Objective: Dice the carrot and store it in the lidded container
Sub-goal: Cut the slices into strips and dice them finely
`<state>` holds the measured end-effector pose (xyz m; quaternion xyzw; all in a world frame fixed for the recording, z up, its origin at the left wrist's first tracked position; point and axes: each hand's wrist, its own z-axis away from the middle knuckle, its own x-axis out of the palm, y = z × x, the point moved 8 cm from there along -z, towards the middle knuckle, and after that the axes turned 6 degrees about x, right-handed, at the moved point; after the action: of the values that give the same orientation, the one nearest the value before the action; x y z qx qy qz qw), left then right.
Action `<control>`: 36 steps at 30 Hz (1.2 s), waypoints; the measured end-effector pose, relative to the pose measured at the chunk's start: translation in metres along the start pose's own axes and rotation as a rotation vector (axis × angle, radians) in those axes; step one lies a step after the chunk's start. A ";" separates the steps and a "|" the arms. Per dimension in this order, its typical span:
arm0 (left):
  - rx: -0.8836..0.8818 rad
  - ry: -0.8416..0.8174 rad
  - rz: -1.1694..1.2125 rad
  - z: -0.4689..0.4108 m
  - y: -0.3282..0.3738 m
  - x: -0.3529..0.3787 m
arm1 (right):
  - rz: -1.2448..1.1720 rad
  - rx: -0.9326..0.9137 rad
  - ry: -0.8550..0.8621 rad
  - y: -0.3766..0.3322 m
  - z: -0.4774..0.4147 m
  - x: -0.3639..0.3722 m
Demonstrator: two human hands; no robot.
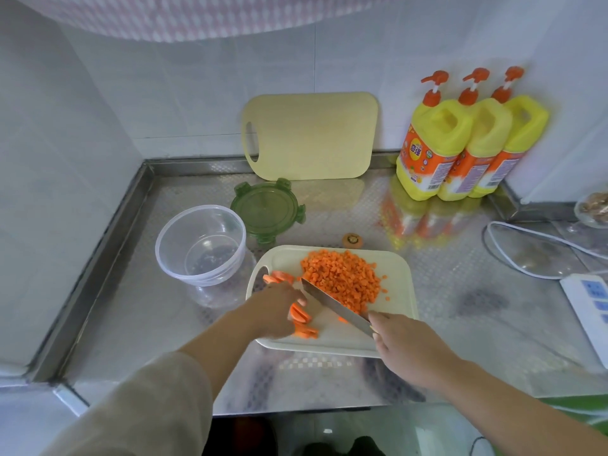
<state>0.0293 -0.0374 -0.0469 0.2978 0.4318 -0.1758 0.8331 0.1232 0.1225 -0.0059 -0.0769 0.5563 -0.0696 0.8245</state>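
Observation:
A heap of diced carrot (343, 278) lies on the cream cutting board (399, 292). My left hand (274, 312) holds down several carrot strips (301, 315) at the board's left side; more strips (279, 277) lie near the board's handle hole. My right hand (399, 340) grips the knife (332, 304), its blade slanting up-left between the strips and the heap. The clear round container (200, 245) stands empty left of the board. Its green lid (267, 210) lies flat behind it.
A second cutting board (311, 136) leans on the back wall. Three yellow detergent bottles (460, 139) stand at the back right. A carrot end (352, 240) lies behind the board. A white cable (533, 240) and power strip (589, 301) lie at right.

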 end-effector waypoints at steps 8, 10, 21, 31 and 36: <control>0.054 -0.006 -0.403 -0.008 0.004 0.018 | -0.117 0.078 -0.038 0.004 -0.002 0.008; 0.022 0.025 -0.336 -0.007 0.001 0.018 | -0.147 0.100 -0.042 0.003 -0.003 0.011; -0.272 0.191 0.020 0.007 -0.006 0.018 | -0.142 0.111 -0.043 -0.014 -0.013 0.021; -0.266 0.252 -0.015 0.020 -0.003 0.021 | -0.130 0.085 -0.041 -0.016 -0.006 0.029; -0.278 0.268 0.047 0.019 -0.008 0.025 | -0.129 0.083 -0.064 -0.015 -0.003 0.033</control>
<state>0.0505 -0.0569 -0.0621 0.2107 0.5521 -0.0538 0.8050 0.1322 0.1007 -0.0334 -0.0803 0.5203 -0.1430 0.8381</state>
